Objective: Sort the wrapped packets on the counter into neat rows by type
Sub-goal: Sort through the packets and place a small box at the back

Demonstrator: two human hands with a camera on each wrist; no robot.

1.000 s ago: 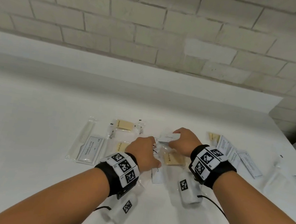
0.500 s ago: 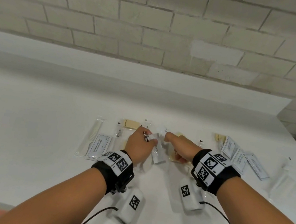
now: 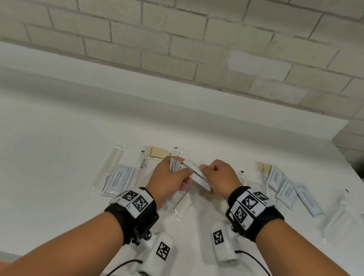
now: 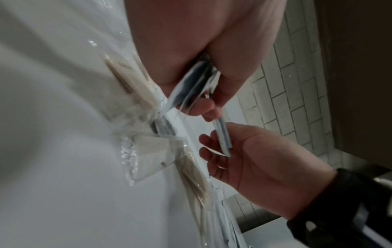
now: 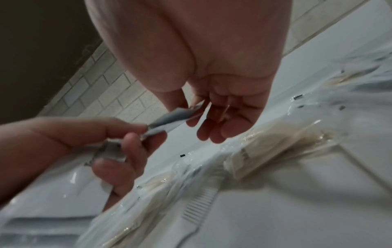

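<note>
Both hands meet above the middle of the white counter (image 3: 33, 144). My left hand (image 3: 167, 177) grips a small stack of white sachets (image 3: 174, 165) between thumb and fingers; the stack (image 4: 194, 82) shows edge-on in the left wrist view. My right hand (image 3: 216, 177) pinches one more white sachet (image 3: 195, 175) by its end. That sachet (image 5: 175, 118) bridges the two hands, and its other end lies against my left thumb and forefinger. Loose packets lie on the counter under and around the hands.
At the left lie a wrapped comb (image 3: 108, 167), a shampoo sachet (image 3: 119, 179) and a soap bar (image 3: 157, 152). Another wrapped comb (image 3: 183, 206) lies below my hands. Several sachets (image 3: 286, 190) and a soap bar (image 3: 265, 167) lie right, clear packets (image 3: 342, 213) farther right. The counter's front edge is near.
My left hand rose off the counter with its sachets. My right hand carried its sachet leftward to the left hand, and both now hold it.
</note>
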